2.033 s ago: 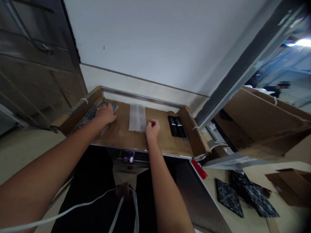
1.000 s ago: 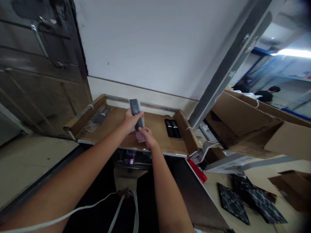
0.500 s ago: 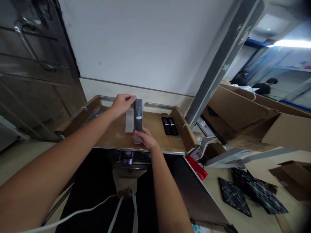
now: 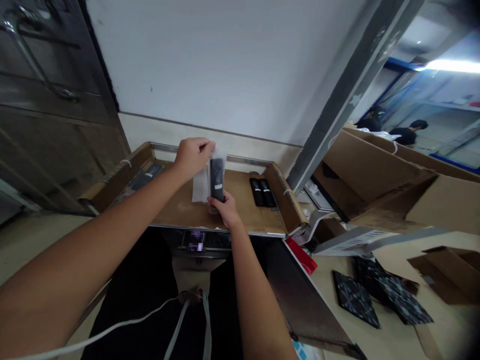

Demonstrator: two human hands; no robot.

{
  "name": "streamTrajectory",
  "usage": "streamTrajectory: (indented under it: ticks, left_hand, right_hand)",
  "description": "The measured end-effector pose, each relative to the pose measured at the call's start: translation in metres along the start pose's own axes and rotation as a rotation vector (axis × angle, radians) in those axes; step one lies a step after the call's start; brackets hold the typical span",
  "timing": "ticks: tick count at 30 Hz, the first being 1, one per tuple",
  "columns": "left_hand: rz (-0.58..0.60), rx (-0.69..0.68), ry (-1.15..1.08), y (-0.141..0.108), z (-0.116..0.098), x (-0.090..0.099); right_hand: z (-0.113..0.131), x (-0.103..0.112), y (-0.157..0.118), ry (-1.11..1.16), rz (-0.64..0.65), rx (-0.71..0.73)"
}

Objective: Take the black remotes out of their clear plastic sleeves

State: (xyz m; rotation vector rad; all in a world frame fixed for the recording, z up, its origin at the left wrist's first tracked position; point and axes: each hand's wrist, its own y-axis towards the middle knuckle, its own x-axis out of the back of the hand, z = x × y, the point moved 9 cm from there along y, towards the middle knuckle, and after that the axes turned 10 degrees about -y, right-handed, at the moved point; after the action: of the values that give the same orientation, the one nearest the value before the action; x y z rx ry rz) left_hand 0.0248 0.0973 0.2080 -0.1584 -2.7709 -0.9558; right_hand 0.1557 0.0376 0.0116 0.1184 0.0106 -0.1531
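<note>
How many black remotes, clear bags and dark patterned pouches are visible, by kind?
Black remotes: 3, one in a clear bag held by the left hand and right hand, two lying on the tray.
Clear bags: 2, the held one and one flat on the tray.
Patterned pouches: 3 at least.
Total: 8.

black remote (image 4: 216,186) in clear bag (image 4: 218,165), brown cardboard tray (image 4: 247,220), black patterned sheets (image 4: 354,305), white cord (image 4: 112,327)
</note>
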Motion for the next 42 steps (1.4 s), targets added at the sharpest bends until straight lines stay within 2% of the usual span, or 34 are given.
streamTrajectory:
  ticks: [4, 7, 10, 15, 22, 27, 33, 39, 41, 42]
  left_hand:
    - [-0.005, -0.061, 0.014, 0.002, -0.007, -0.006]
    - [-0.027, -0.069, 0.06, 0.003, -0.008, -0.004]
    - [-0.044, -0.072, 0.165, 0.007, -0.011, 0.002]
    - [0.162, -0.077, 0.35, 0.014, -0.022, -0.005]
    - [0.221, -0.102, 0.448, 0.015, -0.032, -0.007]
    - [0.173, -0.164, 0.468, 0.017, -0.042, -0.004]
    - [0.295, -0.124, 0.534, 0.018, -0.037, -0.013]
    - [0.254, -0.169, 0.557, 0.016, -0.06, -0.019]
    - [0.186, -0.197, 0.563, 0.022, -0.077, -0.007]
    - [0.117, -0.22, 0.555, 0.026, -0.087, 0.006]
  right_hand:
    - [0.009, 0.012, 0.0, -0.183, -0.169, 0.09]
    - [0.014, 0.015, -0.003, -0.283, -0.232, 0.146]
    - [0.017, 0.012, -0.006, -0.351, -0.22, 0.198]
    - [0.02, 0.008, -0.009, -0.414, -0.205, 0.245]
    - [0.023, 0.006, -0.011, -0.412, -0.206, 0.239]
    - [0.024, 0.005, -0.012, -0.403, -0.183, 0.264]
    - [0.025, 0.004, -0.013, -0.416, -0.18, 0.266]
    - [0.024, 0.004, -0.014, -0.54, -0.216, 0.252]
    - [0.025, 0.006, -0.015, -0.593, -0.245, 0.247]
    - [0.025, 0.008, -0.017, -0.624, -0.266, 0.237]
